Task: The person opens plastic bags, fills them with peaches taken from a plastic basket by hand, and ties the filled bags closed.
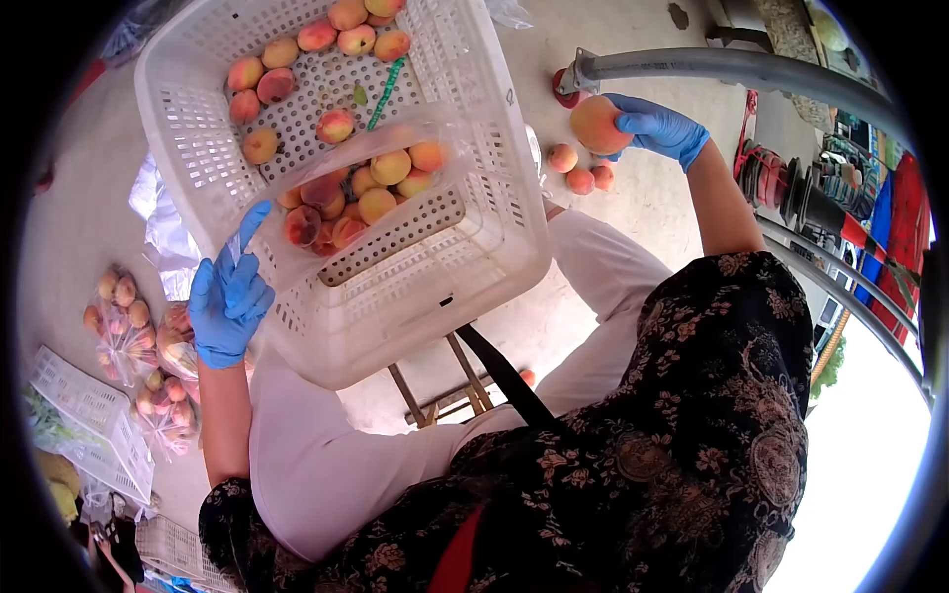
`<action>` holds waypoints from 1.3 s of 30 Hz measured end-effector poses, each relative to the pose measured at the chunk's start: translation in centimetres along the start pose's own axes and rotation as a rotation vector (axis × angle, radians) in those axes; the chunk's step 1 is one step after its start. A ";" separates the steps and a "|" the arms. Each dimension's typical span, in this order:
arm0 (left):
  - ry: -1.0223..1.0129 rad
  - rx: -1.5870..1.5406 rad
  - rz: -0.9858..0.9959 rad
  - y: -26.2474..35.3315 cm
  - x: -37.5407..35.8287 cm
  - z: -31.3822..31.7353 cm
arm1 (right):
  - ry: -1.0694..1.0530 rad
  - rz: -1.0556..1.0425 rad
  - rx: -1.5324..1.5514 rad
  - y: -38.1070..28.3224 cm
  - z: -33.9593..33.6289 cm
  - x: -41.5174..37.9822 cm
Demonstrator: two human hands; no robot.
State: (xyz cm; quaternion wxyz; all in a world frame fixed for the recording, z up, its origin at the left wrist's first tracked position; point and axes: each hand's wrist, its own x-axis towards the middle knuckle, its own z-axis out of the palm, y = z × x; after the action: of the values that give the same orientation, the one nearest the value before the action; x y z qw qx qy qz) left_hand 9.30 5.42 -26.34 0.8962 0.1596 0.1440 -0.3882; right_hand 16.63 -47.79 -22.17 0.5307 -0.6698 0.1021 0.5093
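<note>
My right hand (660, 130), in a blue glove, grips a large yellow-orange peach (596, 125) out to the right of the white crate (519, 237). Over the crate's left side is my left hand (229, 301), also gloved in blue. Its index finger points up and the other fingers are bent, apparently pinching the edge of a clear plastic bag (297, 183); the exact contact is hard to see. Several peaches (377, 205) sit in that bag inside the crate. Loose peaches (335, 125) lie on the crate's perforated bottom, with a green strip (386, 94) and a small leaf (360, 93).
Beyond the crate on the right, a few peaches (579, 181) rest on the floor near a grey metal pole (682, 64). Filled bags of peaches (127, 331) stand on the floor at left, near a white basket (94, 425). Wooden stool-like legs (465, 371) show below the crate.
</note>
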 end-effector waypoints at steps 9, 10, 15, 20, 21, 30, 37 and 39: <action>0.082 0.013 -0.009 0.2 0.2 0.2 | 0.826 0.383 -1.139 18.8 -0.7 14.2; 0.094 0.016 -0.013 0.3 0.1 -0.1 | 0.800 0.430 -1.166 18.7 -0.2 14.4; -0.017 0.053 -0.064 0.7 0.0 -0.7 | 0.422 0.510 -1.261 13.5 -1.8 13.5; -0.070 0.017 -0.092 0.7 -0.4 -0.9 | 0.458 -0.090 -0.774 -6.7 6.7 8.5; -0.051 0.019 -0.102 0.8 -0.4 -0.8 | 0.505 -0.082 -1.101 -9.3 8.8 9.0; -0.022 0.115 -0.111 0.9 -1.1 -1.3 | 0.339 -0.567 -1.453 -12.3 28.0 30.7; -0.033 0.131 -0.067 1.0 -1.1 -2.0 | 0.217 -0.348 -1.158 -9.6 28.2 36.7; 0.017 0.123 -0.061 0.8 -1.2 -1.5 | 0.347 -0.487 -0.693 -9.2 25.1 33.7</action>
State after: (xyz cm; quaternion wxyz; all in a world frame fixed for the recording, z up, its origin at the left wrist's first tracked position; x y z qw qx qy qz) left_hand 8.91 7.28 -27.09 0.8711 0.2131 0.1325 -0.4222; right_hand 23.94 -9.94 -41.19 0.3545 -0.8878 -0.1472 0.2541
